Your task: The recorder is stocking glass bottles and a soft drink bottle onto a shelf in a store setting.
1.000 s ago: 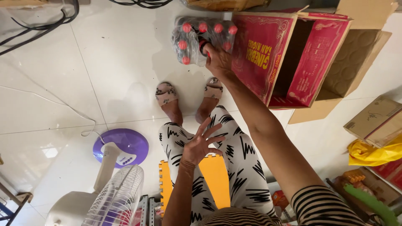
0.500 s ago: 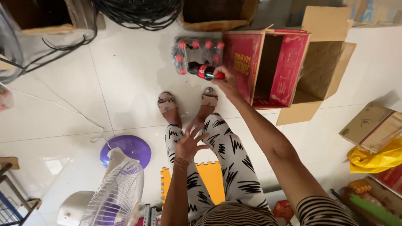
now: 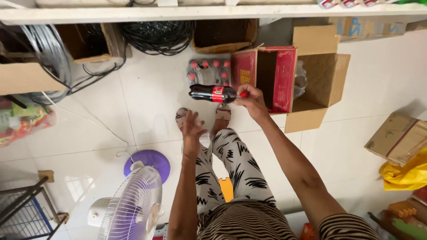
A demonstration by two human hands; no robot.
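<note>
Right hand (image 3: 251,100) pinches a dark cola bottle (image 3: 213,94) by its red cap, bottle held sideways above the white tile floor (image 3: 147,102), just in front of a shrink-wrapped pack of red-capped bottles (image 3: 208,70). Left hand (image 3: 192,130) open w/ fingers spread, holding nothing, below the bottle. Red carton (image 3: 284,80) lies open beside a brown cardboard box (image 3: 324,75); contents unclear. White fan (image 3: 133,209) near floor's lower-left edge.

A dark bottle (image 3: 214,93) with a red label is held sideways above a shrink-wrapped pack of red-capped bottles (image 3: 208,71). A red open carton (image 3: 266,75) is set beside it, against a brown cardboard box (image 3: 321,75).
</note>
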